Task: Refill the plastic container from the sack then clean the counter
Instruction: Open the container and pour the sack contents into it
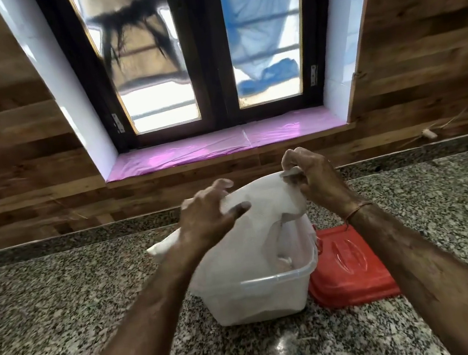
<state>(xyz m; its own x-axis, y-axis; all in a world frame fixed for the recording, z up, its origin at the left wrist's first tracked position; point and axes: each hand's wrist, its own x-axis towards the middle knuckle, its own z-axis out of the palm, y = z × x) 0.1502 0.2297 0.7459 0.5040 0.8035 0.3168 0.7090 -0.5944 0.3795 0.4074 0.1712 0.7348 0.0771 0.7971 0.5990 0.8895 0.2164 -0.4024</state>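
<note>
Sagging into the translucent plastic container on the speckled granite bench, the crumpled white sack is held up at its top. The left hand curls over it and the right hand pinches a corner. A red lid lies just beside the container's right side.

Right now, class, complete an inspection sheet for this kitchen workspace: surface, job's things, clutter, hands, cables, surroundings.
Surface: speckled granite counter; no spill that I can make out.
Job's things: white sack tipped over the plastic container, its lower end inside; red lid lying flat on the counter just right of the container.
Clutter: one small pale thing by the wall at right, too blurred to name.
Hands: left hand holds the sack's upper side with curled fingers; right hand pinches its raised corner.
Cables: nothing seen.
Surroundings: wood-panelled wall, dark-framed window, pink-covered sill.
</note>
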